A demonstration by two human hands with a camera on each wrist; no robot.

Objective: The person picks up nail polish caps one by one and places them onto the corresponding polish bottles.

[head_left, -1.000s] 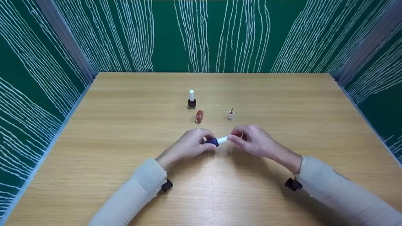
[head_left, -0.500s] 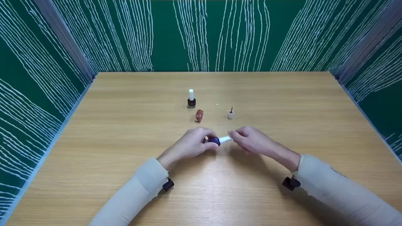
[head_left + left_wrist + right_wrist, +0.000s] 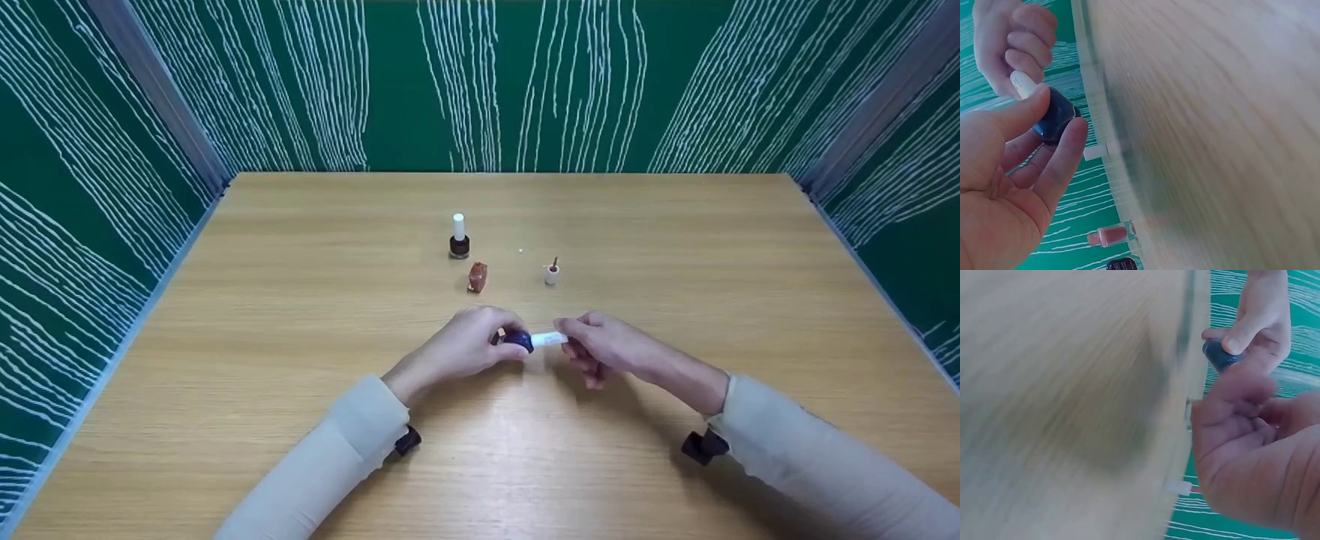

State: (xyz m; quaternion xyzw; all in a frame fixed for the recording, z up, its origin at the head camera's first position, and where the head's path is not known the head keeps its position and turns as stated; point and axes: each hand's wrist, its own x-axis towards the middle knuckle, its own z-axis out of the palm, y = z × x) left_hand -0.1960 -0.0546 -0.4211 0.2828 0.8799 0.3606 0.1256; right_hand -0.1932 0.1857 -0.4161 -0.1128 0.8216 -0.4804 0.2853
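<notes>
Left hand (image 3: pixel 469 341): fingers curled round a dark blue bottle (image 3: pixel 518 341), held tilted above the counter (image 3: pixel 337 300), with the white cap (image 3: pixel 549 340) at its neck pointing toward the right hand (image 3: pixel 611 345), whose fingers pinch the cap's far end. Beyond the hands, a reddish bottle (image 3: pixel 478 277) stands upright, neck exposed, near an upright, capped dark bottle (image 3: pixel 460 246); to their right, a small loose cap (image 3: pixel 552 276) stands brush-up.
</notes>
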